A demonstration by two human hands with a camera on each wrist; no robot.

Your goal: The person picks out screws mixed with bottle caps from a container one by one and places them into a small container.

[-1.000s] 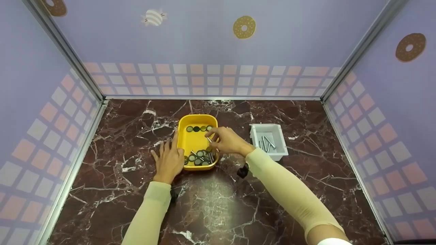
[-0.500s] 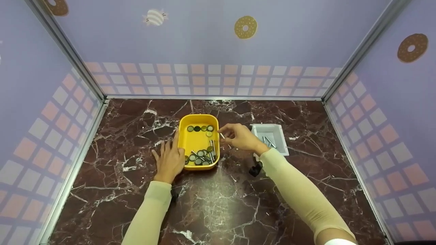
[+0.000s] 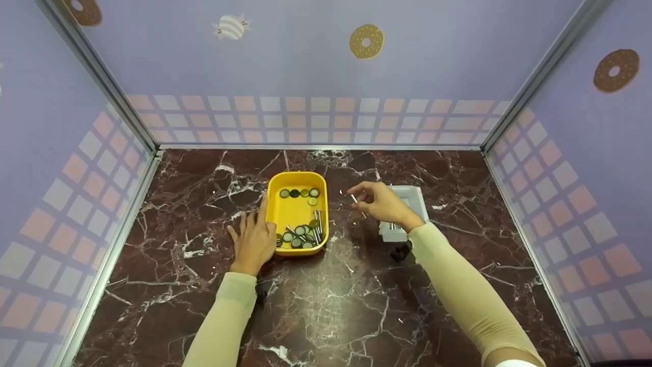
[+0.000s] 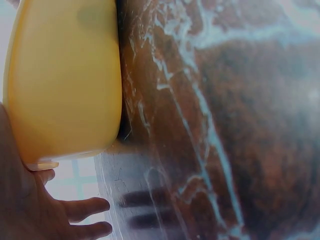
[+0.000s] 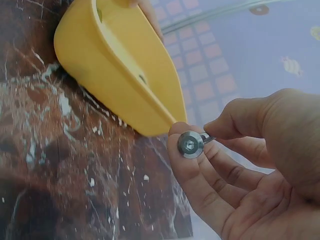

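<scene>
The left hand (image 3: 253, 243) rests against the left wall of a yellow tray (image 3: 271, 204), fingers spread, thumb at the rim. Inside the tray a short row of round discs (image 3: 295, 193) lies at the far end, with more discs and some metal bolts (image 3: 318, 227) heaped at the near right. Between the tray and a white bin (image 3: 394, 235), the right hand (image 3: 382, 206) pinches a metal bolt (image 3: 358, 205) between thumb and fingertips. In the right wrist view the round head of that bolt (image 5: 190, 144) faces the camera.
The white bin stands right of the yellow tray, partly covered by the right hand, with some metal pieces (image 3: 393, 226) visible inside. Patterned panels (image 3: 326, 120) enclose the dark marbled tabletop (image 3: 326, 306) at the back and both sides.
The right hand has moved right, out of the yellow tray and over toward the white bin, with the bolt in its fingers. The left hand stays against the tray.
</scene>
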